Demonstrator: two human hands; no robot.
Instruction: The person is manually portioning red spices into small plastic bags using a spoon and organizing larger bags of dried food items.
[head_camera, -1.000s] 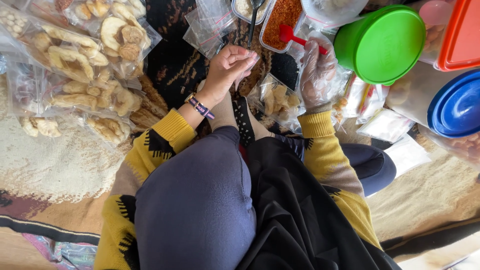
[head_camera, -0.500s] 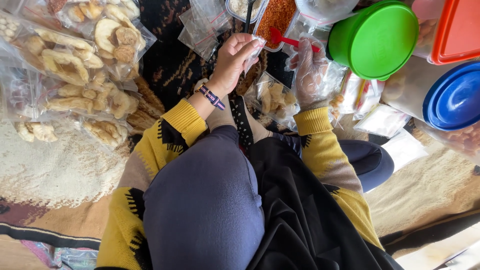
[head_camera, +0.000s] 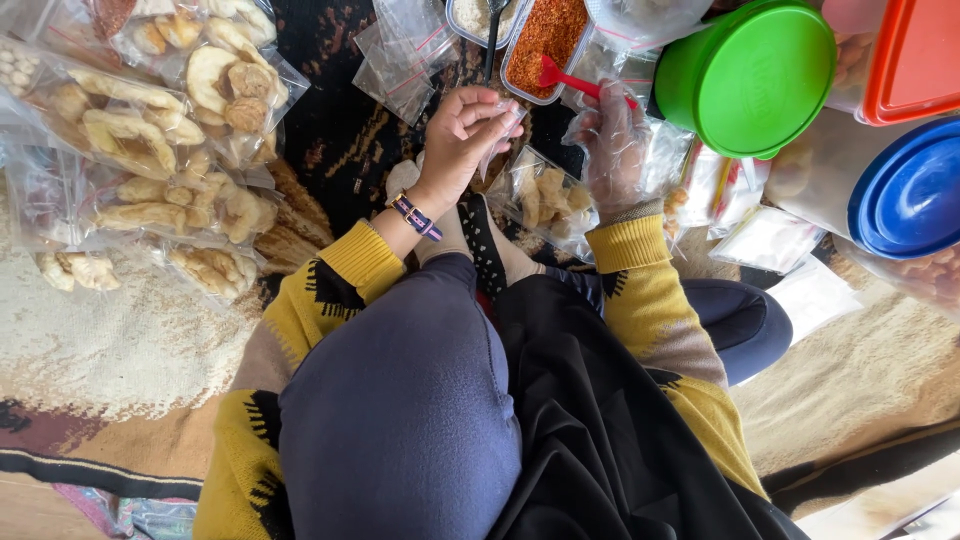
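Note:
My left hand (head_camera: 462, 138), bare with a watch at the wrist, pinches the top of a small clear plastic bag (head_camera: 503, 132). My right hand (head_camera: 612, 143) wears a clear plastic glove and grips the handle of a red spoon (head_camera: 566, 77). The spoon's bowl rests in a clear tray of red-orange chili powder (head_camera: 546, 38). A clear bag of pale fried snacks (head_camera: 548, 200) lies on the floor just below both hands, between my knees.
Several filled snack bags (head_camera: 150, 160) are piled at the left. Empty clear bags (head_camera: 400, 55) lie at the top centre beside a tray of white powder (head_camera: 478, 14). Containers with a green lid (head_camera: 748, 75), an orange lid (head_camera: 915, 60) and a blue lid (head_camera: 910, 190) stand at the right.
Both hands have risen toward the chili tray. My left hand now holds the small bag higher, and my right hand keeps hold of the red spoon.

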